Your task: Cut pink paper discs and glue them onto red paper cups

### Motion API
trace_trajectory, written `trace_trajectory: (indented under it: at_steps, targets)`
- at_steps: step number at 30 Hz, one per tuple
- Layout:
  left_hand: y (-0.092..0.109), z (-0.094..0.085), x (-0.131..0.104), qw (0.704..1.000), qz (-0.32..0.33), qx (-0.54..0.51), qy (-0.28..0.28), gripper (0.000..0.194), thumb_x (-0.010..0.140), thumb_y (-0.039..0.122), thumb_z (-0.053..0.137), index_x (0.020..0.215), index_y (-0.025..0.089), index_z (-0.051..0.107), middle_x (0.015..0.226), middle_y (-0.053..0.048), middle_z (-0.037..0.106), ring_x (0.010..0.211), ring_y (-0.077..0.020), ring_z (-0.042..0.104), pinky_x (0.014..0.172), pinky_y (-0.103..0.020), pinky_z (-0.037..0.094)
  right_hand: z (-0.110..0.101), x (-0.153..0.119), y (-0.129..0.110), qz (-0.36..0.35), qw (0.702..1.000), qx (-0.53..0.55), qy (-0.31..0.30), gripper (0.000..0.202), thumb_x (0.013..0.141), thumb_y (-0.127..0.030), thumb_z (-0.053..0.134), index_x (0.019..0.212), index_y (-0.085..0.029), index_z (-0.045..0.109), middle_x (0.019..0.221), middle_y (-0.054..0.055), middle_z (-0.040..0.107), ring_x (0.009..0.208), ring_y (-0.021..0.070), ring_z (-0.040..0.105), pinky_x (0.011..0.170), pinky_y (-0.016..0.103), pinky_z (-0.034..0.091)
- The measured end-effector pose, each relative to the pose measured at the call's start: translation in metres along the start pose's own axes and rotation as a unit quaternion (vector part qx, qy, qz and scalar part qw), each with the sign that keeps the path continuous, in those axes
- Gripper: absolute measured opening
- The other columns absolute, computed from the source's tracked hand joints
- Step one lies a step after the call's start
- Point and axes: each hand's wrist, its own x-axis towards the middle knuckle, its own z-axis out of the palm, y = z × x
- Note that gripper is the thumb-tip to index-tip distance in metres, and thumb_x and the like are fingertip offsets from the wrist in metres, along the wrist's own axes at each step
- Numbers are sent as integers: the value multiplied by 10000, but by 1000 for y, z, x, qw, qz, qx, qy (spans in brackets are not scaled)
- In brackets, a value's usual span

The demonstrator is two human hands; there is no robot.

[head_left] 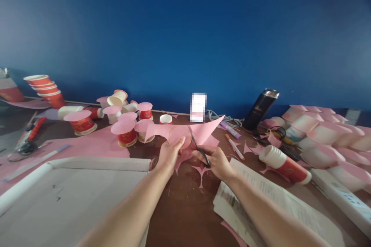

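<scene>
My left hand pinches a sheet of pink paper with the thumb on top, over a circle outlined on it. My right hand is closed round the handles of dark scissors. Their blades reach up to the paper at the right side of the outlined circle. The sheet is held above the brown table, its right corner bent upward. Pink offcuts lie under and beside the hands. The fingers inside the scissor handles are partly hidden.
Red paper cups topped with pink discs stand left. A stack of cups, a black thermos, a marker and printed sheets lie or stand right. A white box lid fills the near left.
</scene>
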Motion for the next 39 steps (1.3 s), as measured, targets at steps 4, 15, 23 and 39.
trace_trajectory:
  at_steps: [4,15,23,39]
  targets:
    - [-1,-1,1,1000,-4,-3,2,404,608,487,769,575,151,548,450,24,494,419,-90,431,438,-225,325,-1,0,1,-4,1000,-6,-10,478,643,-564,748,850,-132,745,559,-29,493,468,84,431,444,230,342]
    - [2,0,-1,1000,-6,-24,-4,393,613,470,774,649,151,548,472,44,482,422,-72,400,429,-207,306,-4,3,9,-10,999,-30,-6,457,674,-542,740,877,-133,749,542,-34,485,477,88,433,452,228,327]
    - [5,1,-3,999,7,-33,-8,375,614,435,772,602,151,526,447,48,455,409,-67,369,426,-210,281,-2,1,2,-10,1000,-16,-7,461,659,-546,747,824,-116,743,541,-31,471,472,76,409,440,223,300]
    - [4,-1,-1,999,16,-34,-17,391,637,437,758,584,160,488,435,55,417,403,-54,323,406,-198,250,-6,5,12,4,1000,-28,-11,397,687,-506,744,824,-134,735,560,-37,458,479,77,449,444,205,335]
